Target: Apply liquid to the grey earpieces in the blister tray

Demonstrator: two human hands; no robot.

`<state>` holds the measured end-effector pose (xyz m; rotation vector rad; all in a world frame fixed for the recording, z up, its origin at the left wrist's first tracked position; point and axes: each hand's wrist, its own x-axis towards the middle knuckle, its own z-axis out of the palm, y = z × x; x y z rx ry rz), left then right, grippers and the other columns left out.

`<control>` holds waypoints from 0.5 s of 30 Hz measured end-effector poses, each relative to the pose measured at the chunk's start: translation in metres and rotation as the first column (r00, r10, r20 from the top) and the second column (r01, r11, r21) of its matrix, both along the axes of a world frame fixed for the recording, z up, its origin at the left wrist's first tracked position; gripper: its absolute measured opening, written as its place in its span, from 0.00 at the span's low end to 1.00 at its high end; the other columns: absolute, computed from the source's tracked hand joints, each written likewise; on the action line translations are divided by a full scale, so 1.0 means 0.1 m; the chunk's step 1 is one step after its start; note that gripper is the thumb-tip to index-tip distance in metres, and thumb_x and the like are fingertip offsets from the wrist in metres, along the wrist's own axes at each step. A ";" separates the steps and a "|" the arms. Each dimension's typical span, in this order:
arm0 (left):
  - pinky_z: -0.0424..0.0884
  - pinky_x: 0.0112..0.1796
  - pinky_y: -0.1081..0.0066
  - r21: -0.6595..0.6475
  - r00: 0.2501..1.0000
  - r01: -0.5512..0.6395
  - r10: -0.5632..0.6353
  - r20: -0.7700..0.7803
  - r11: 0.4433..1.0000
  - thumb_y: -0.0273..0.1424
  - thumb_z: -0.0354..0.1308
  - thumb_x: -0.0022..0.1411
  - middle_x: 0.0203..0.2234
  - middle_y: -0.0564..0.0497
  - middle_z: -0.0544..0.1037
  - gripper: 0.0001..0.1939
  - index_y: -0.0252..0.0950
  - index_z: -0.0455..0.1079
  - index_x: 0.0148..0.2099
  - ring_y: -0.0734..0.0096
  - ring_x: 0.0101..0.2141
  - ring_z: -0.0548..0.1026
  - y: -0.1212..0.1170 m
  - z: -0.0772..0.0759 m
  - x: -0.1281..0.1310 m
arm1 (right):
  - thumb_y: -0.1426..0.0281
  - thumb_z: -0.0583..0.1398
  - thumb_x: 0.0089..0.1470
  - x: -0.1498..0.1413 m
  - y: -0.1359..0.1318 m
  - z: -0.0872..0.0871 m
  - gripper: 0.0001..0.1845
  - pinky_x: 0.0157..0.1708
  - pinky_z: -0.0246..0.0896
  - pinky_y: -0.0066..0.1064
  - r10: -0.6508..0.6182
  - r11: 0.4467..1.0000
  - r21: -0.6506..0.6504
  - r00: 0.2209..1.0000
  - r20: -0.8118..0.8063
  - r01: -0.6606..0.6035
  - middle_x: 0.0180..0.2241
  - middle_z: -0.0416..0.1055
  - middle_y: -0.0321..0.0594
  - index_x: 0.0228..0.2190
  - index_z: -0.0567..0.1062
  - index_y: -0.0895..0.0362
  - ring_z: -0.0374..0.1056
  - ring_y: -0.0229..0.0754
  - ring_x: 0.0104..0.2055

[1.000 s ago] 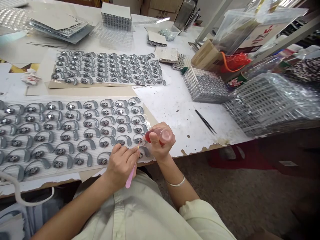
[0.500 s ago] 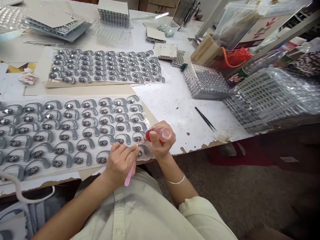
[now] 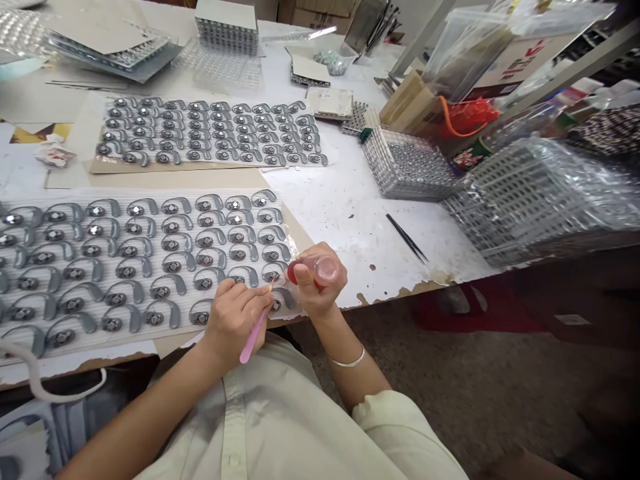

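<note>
My left hand is closed around a slim pink-handled tool, its thin tip pointing at a grey hook-shaped piece with a shiny round stone. Whether the tip touches the piece is too small to tell. In my right hand is a small clear squeeze bottle with red liquid, tilted, its front end close to the same piece. Many such pieces lie in rows on a ribbed white sheet under and left of my hands.
A second sheet of similar pieces lies farther back. Black tweezers rest to the right, near the table edge. Behind them stand a clear tray stack and a plastic-wrapped stack. A white cable hangs at lower left.
The pink handle's lower end has swung slightly left and up. Both hands stay at the same piece with their grips unchanged; the whole view has shifted a little.
</note>
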<state>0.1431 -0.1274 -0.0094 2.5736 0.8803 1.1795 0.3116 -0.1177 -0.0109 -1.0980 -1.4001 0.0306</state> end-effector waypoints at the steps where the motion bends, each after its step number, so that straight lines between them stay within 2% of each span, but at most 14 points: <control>1: 0.62 0.32 0.66 -0.023 1.000 0.004 -0.004 0.011 1.000 0.19 0.57 0.57 0.33 0.48 0.80 0.08 0.35 0.66 0.39 0.71 0.26 0.74 0.01 0.00 -0.01 | 0.67 0.60 0.53 0.00 0.00 0.00 0.08 0.25 0.64 0.32 0.005 1.000 0.013 1.000 0.001 -0.005 0.22 0.67 0.35 0.26 0.68 0.56 0.65 0.37 0.25; 8: 0.62 0.32 0.66 -0.137 0.998 0.028 -0.020 0.060 0.990 0.20 0.57 0.57 0.31 0.50 0.80 0.06 0.34 0.67 0.37 0.71 0.27 0.74 0.03 0.03 -0.02 | 0.70 0.61 0.52 0.01 0.00 0.00 0.05 0.25 0.62 0.31 0.033 0.998 0.050 0.999 0.004 -0.033 0.22 0.66 0.35 0.27 0.69 0.57 0.64 0.37 0.25; 15: 0.61 0.32 0.67 -0.222 0.997 0.058 -0.044 0.070 0.973 0.21 0.54 0.59 0.26 0.51 0.79 0.05 0.35 0.69 0.34 0.71 0.26 0.75 0.10 0.07 -0.05 | 0.67 0.60 0.53 0.03 -0.04 -0.04 0.08 0.26 0.61 0.33 0.040 0.999 -0.026 0.999 -0.015 -0.041 0.23 0.66 0.36 0.25 0.69 0.56 0.65 0.38 0.26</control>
